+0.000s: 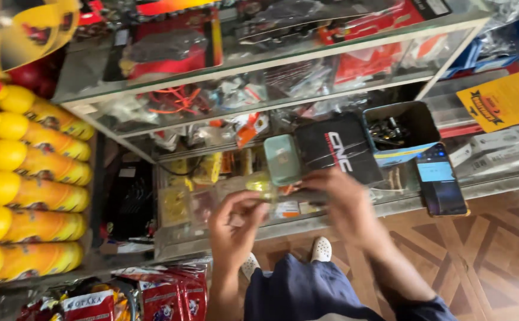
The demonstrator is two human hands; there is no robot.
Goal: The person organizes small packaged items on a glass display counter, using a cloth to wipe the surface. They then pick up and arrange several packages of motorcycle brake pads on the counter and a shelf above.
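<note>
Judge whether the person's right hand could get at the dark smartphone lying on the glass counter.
Probably yes: the right hand hovers over the glass counter, and the dark smartphone lies beside it, uncovered, with nothing between.

Yellow bottles (30, 178) with red caps, pale green box (282, 159), black box (338, 150), phone (441, 180) with blue screen, brown patterned floor (485, 255), white shoes (321, 249), navy trousers (307, 294).

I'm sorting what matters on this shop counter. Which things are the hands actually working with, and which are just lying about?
In hand:
left hand and right hand, blurred, at a small yellowish piece.

Lying about:
pale green box; black box; phone; open carton of dark parts; yellow bottles.
</note>
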